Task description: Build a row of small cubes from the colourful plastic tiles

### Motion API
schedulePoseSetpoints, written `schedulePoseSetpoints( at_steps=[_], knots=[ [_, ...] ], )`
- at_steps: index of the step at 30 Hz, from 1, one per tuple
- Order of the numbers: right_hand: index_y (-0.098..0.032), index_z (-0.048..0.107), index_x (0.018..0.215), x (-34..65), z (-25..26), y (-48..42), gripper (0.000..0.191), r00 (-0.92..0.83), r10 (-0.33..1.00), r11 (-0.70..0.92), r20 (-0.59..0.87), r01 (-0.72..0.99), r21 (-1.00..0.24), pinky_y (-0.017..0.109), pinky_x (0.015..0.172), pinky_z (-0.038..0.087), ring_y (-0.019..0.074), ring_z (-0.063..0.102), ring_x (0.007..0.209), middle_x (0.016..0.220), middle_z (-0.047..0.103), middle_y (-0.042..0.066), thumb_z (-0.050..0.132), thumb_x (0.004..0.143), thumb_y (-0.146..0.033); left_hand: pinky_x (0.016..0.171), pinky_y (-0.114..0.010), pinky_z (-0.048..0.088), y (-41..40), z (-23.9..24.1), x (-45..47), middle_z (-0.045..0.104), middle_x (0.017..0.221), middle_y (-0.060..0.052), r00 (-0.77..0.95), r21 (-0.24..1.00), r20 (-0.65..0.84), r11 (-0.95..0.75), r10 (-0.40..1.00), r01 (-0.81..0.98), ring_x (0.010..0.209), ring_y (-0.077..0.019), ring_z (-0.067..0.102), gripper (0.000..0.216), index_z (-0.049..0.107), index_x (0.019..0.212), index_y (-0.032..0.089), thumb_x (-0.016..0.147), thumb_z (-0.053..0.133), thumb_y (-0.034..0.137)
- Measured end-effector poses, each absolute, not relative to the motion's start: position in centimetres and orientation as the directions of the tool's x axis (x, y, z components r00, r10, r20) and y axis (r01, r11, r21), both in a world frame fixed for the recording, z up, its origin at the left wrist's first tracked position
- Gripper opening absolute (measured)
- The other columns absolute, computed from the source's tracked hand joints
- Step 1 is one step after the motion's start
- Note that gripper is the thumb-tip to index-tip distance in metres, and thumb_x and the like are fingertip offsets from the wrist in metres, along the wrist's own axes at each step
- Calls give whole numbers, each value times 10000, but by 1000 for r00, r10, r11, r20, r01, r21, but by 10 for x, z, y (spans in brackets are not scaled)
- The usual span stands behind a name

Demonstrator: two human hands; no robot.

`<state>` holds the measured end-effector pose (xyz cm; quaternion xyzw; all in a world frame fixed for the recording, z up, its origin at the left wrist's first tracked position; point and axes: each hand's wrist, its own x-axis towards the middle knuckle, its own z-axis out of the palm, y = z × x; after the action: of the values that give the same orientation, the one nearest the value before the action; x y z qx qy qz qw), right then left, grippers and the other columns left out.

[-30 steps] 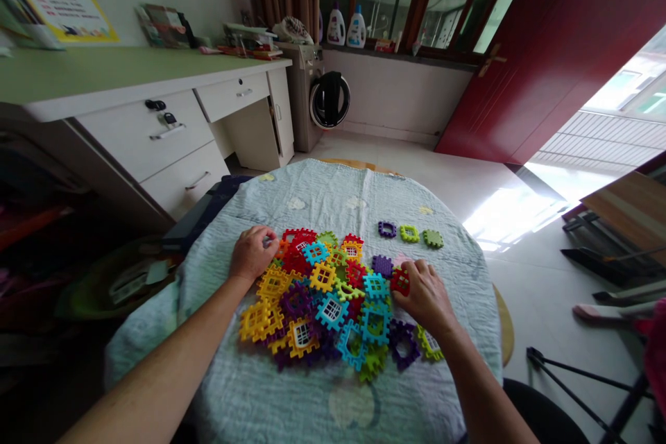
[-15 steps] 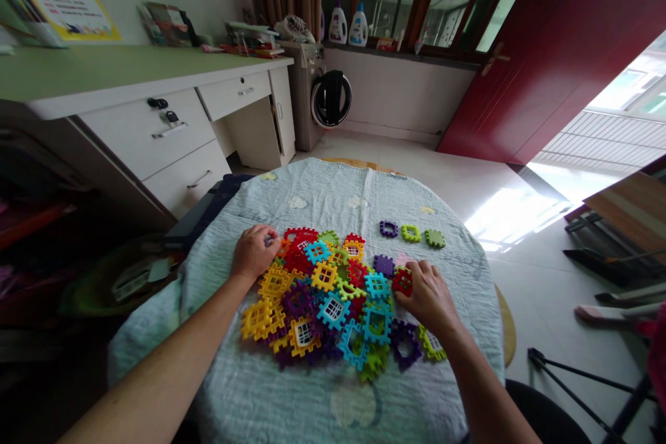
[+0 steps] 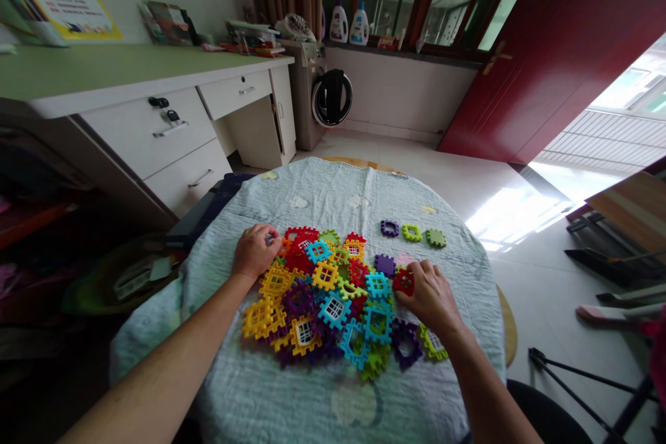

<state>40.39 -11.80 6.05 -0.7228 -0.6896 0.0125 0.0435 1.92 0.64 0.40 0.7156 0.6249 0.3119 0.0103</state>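
Note:
A heap of interlocking plastic building blocks (image 3: 325,276) in red, yellow, blue, purple and green lies on the cloth-covered table. My left hand (image 3: 254,251) rests at the heap's left edge with its fingers curled together; a small greyish bit shows at the fingertips, too little to name. On the right side, my right hand (image 3: 431,291) pinches a red building block (image 3: 404,282) between thumb and fingers. Just behind that block lies a purple block (image 3: 385,264). Farther back sit three separate pieces in a row: a purple frame (image 3: 389,228), a lime frame (image 3: 411,233) and a green block (image 3: 436,238).
A pale blue cloth (image 3: 333,194) covers the round table. Beyond it stand a white desk (image 3: 156,132) with drawers, a washing machine (image 3: 306,94) with its door open, and a red door (image 3: 531,62). A black tripod leg (image 3: 572,374) is at the right.

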Motion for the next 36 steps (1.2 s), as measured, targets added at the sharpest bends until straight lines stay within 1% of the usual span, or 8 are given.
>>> schedulePoseSetpoints(
  at_steps=[10, 15, 18, 20, 24, 29, 33, 36],
  knots=[
    [-186, 577, 917, 404, 56, -117, 242, 39, 998, -34, 55, 995, -91, 334, 768, 344, 250, 505, 897, 952, 575, 93, 634, 768, -368, 921, -377, 466, 5, 6, 20, 683, 925, -76, 21, 402, 433, -214, 901, 891, 928, -257, 613, 137, 597, 755, 219, 784, 518, 327],
    [-173, 609, 962, 405, 66, -104, 291, 56, 995, -42, 78, 983, -179, 336, 781, 358, 249, 506, 907, 950, 567, 86, 648, 732, -346, 913, -376, 466, 4, 6, 21, 681, 936, -76, 30, 406, 438, -227, 898, 885, 949, -261, 613, 124, 587, 753, 221, 790, 517, 317],
    [-179, 615, 1022, 401, 78, -78, 340, 33, 993, -7, 109, 971, -238, 333, 793, 358, 241, 502, 925, 981, 562, 79, 653, 713, -317, 912, -381, 463, 4, 7, 21, 677, 930, -78, 31, 403, 436, -227, 899, 887, 950, -265, 613, 132, 589, 753, 221, 795, 513, 320],
    [-186, 615, 1056, 396, 83, -53, 375, 1, 994, 27, 113, 970, -243, 335, 802, 352, 240, 493, 937, 1011, 562, 79, 655, 702, -302, 915, -387, 462, 4, 7, 21, 677, 931, -79, 30, 407, 432, -224, 901, 886, 945, -266, 614, 132, 595, 761, 219, 796, 511, 315],
    [-179, 611, 1087, 383, 85, 1, 407, -69, 996, 78, 48, 972, -219, 335, 821, 332, 248, 477, 989, 1062, 558, 90, 647, 694, -279, 917, -382, 464, 4, 7, 21, 680, 939, -76, 24, 420, 428, -223, 903, 880, 958, -262, 614, 113, 593, 767, 221, 795, 524, 306],
    [-194, 592, 1149, 365, 75, 50, 429, -135, 990, 126, -43, 978, -168, 335, 834, 321, 261, 464, 1062, 1166, 547, 103, 640, 742, -319, 919, -379, 466, 3, 7, 21, 683, 948, -80, 25, 415, 431, -223, 902, 882, 960, -255, 616, 102, 583, 771, 219, 807, 521, 290],
    [-193, 640, 1062, 358, 63, 69, 394, -170, 972, 146, -161, 978, -152, 320, 781, 329, 266, 494, 1017, 1117, 584, 99, 700, 697, -330, 936, -371, 463, 2, 7, 22, 683, 972, -76, 14, 410, 429, -209, 903, 888, 979, -247, 611, 96, 592, 786, 216, 805, 519, 275],
    [-190, 657, 1039, 359, 60, 75, 419, -191, 952, 161, -238, 977, -141, 312, 753, 330, 277, 504, 1009, 1112, 600, 101, 738, 668, -365, 935, -365, 465, 2, 8, 22, 683, 975, -75, 12, 410, 423, -203, 906, 889, 986, -245, 609, 97, 591, 783, 217, 806, 515, 272]
  ],
)
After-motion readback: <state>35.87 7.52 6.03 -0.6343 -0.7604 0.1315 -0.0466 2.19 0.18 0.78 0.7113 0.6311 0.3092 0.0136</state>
